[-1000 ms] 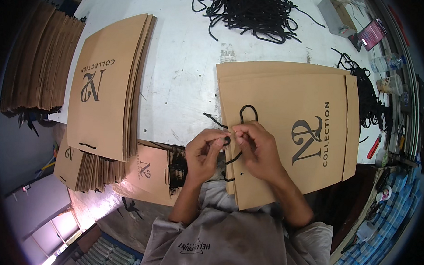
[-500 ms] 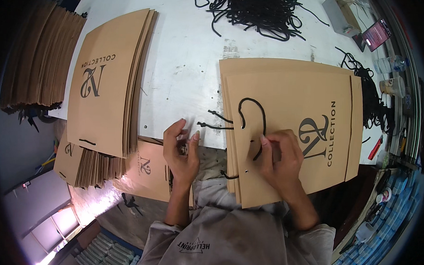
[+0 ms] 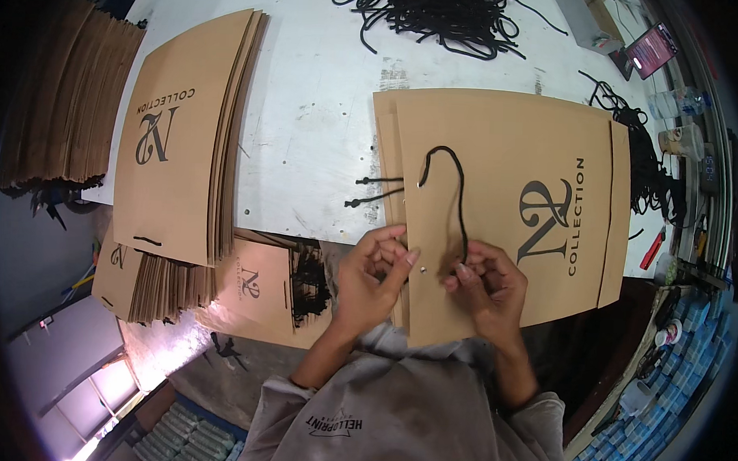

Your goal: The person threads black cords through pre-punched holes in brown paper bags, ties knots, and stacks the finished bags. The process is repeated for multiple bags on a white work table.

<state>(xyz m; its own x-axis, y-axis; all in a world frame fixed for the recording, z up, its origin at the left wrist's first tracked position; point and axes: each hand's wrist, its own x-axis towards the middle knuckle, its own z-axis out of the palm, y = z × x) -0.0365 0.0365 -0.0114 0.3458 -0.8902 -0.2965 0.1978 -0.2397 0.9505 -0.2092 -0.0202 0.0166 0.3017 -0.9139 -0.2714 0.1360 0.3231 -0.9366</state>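
A brown paper bag with dark printing lies flat on top of a small stack in front of me, at the right. One end of a black cord passes through the upper eyelet near the bag's left edge, and the cord arcs over the bag's face. My right hand pinches its other end, close to the lower eyelet. At the bag's left edge my left hand is closed, its thumb on the edge; some of its fingertips are hidden. Two knotted cord ends stick out leftward beside the bag.
More brown bags are stacked at the left, with a taller pile beyond. Black cords lie heaped at the far side, and another bunch lies at the right, near a red-handled tool and a phone.
My left hand has moved right from beside the bag to its left edge. My right hand has drawn the cord's free end down, straightening the loop. The whole view has shifted slightly.
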